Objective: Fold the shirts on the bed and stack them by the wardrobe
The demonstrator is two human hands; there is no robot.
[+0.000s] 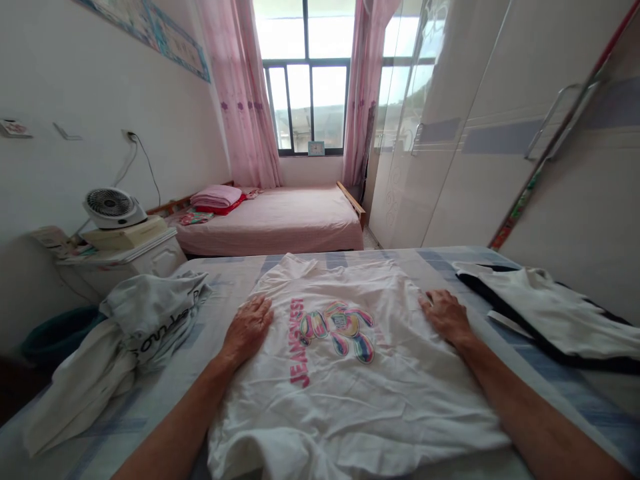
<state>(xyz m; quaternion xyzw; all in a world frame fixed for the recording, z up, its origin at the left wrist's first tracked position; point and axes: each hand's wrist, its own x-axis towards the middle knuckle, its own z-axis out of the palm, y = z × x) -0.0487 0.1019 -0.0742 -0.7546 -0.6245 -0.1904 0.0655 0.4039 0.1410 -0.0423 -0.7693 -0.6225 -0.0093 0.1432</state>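
Observation:
A white T-shirt [400, 393] lies spread sideways on the bed, its pink lettering and colourful cartoon print facing up. Wrinkles run across its lower right part, and the near edge is bunched. My left hand [250, 327] rests flat on the shirt's left edge with the fingers stretched out. On the opposite edge, my right hand [447, 316] lies palm down, fingers apart and slightly bent, touching the fabric. Neither hand grips anything that I can see.
A crumpled white garment with black lettering [165, 320] lies at left. Folded white and black clothing [560, 313] is at right. Beyond the striped bedsheet [225, 270] are a pink-covered bed [300, 213], a fan [113, 207] on a cabinet, and a tall glossy wardrobe [450, 180].

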